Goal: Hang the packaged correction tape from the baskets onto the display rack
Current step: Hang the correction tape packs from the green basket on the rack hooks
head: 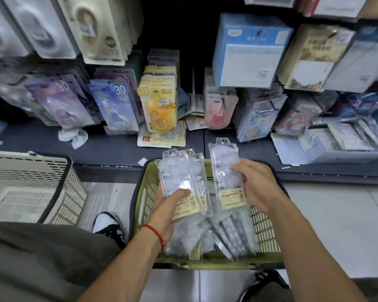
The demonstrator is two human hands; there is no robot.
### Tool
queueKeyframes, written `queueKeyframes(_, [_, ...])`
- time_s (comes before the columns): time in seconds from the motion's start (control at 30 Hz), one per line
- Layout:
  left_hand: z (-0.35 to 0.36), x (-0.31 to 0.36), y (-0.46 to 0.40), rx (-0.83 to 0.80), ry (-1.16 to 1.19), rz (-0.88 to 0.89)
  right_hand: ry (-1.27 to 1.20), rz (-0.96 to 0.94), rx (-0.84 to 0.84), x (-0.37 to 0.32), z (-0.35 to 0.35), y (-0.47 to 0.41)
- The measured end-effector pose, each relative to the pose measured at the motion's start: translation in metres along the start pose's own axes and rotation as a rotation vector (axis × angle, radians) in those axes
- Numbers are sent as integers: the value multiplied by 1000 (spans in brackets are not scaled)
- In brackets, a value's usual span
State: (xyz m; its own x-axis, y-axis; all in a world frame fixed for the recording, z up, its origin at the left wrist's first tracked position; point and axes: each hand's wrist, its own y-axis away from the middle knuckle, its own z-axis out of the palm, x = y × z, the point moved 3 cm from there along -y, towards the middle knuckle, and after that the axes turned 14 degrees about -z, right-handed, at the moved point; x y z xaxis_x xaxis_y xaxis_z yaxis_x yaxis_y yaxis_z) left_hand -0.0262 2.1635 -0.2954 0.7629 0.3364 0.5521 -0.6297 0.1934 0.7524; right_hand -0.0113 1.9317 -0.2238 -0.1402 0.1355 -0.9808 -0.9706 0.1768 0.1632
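My left hand (169, 207) grips a small stack of clear packs of correction tape (178, 175) above the olive-green basket (145, 199). To the right, my right hand (254, 185) holds one more clear pack (225, 168) upright, its hang hole at the top. More clear packs (216, 234) lie piled in the green basket below both hands. Behind the basket the display rack (193, 83) carries hanging packs, with an empty metal hook in the dark gap at its middle.
A beige basket (52, 192) stands on the floor at the left. The dark bottom shelf (109, 147) holds loose packs and a crumpled paper. Yellow (158, 105) and pink (219, 107) tape packs hang on either side of the gap. A black-and-white shoe (109, 225) is beside the green basket.
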Motion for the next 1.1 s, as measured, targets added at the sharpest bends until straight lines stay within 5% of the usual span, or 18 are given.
queueKeyframes(0.5, [-3,195,85,115,-192,590,273,-439,-296,-118,164,-62])
queueKeyframes(0.7, [-10,275,109,286,-364,873,525,-828,-125,-211,192,-98])
queueKeyframes(1.1, [-31,291,123,384,-225,960,372,-758,-24,-226,200,-117])
